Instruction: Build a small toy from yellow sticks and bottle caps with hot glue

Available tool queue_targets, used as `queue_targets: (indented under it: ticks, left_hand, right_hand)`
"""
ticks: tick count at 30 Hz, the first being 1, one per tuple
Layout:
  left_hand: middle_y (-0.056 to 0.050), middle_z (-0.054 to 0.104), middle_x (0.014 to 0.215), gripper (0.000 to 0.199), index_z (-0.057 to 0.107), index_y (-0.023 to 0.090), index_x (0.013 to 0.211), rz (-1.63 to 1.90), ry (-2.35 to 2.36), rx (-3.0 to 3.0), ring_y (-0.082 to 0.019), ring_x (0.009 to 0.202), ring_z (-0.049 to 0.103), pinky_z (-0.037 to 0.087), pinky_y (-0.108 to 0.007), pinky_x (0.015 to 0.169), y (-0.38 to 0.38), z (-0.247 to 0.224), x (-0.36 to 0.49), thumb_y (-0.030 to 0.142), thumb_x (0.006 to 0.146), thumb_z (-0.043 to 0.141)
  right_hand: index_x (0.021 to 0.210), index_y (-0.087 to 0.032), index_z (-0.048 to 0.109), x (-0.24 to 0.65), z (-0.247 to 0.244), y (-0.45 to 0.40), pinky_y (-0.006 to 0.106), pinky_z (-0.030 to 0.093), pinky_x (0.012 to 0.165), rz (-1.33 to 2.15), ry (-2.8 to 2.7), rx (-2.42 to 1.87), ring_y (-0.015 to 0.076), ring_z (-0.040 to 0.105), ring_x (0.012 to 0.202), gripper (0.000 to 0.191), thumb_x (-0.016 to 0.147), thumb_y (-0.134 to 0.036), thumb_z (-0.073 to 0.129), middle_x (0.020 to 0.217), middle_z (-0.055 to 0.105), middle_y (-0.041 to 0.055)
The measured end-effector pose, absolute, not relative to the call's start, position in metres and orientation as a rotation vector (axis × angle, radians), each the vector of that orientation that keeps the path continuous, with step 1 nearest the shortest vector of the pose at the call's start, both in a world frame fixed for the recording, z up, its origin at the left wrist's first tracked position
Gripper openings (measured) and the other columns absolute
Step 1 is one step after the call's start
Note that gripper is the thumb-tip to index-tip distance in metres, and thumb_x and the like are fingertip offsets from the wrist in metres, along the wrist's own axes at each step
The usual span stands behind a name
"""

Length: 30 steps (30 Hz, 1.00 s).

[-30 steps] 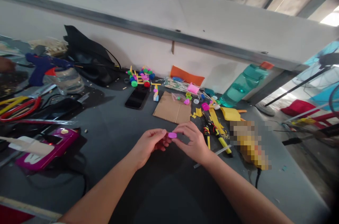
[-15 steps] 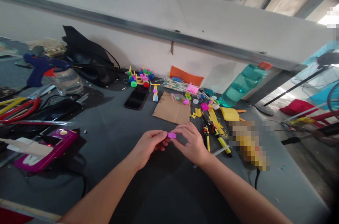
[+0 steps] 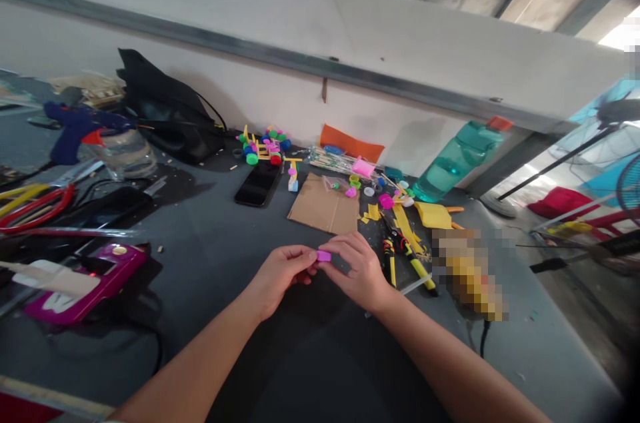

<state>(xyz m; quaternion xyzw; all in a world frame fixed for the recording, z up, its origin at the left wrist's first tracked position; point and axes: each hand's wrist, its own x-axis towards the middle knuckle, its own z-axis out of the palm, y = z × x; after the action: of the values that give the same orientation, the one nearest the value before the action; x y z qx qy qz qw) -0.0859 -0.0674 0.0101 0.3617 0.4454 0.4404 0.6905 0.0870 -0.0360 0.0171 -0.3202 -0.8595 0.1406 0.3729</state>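
Observation:
A small purple piece (image 3: 324, 256) is pinched between both hands, above the dark table (image 3: 200, 256). My left hand (image 3: 285, 276) grips its left end with thumb and fingers, and my right hand (image 3: 357, 270) holds its right end. Just beyond the hands lies a flat piece of brown cardboard (image 3: 323, 206). Black-and-yellow pliers (image 3: 417, 266) rest to the right of my right hand. Behind the cardboard are small colourful caps, with a pink one (image 3: 364, 167) among them.
A black phone (image 3: 257, 184) and small colourful wheeled models (image 3: 264, 146) stand at the back. To the right is a teal bottle (image 3: 457, 160). A magenta power strip (image 3: 95, 283), a blue glue gun (image 3: 75, 130) and red-handled scissors (image 3: 60, 210) occupy the left.

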Motion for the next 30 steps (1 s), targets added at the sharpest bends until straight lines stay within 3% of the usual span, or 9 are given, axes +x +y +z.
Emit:
queue_targets:
  ticks: [30]
  left_hand:
    - [-0.001, 0.058, 0.069, 0.018, 0.068, 0.015, 0.075, 1.051, 1.031, 0.737, -0.008, 0.063, 0.049, 0.038, -0.02, 0.055, -0.0657, 0.0083, -0.0855, 0.033, 0.073, 0.067]
  right_hand:
    - [0.094, -0.022, 0.061, 0.0849, 0.0141, -0.0367, 0.034, 0.046, 0.076, 0.369, -2.111, -0.847, 0.0186, 0.059, 0.084, 0.013, 0.081, -0.023, 0.061, 0.086, 0.066, 0.0038]
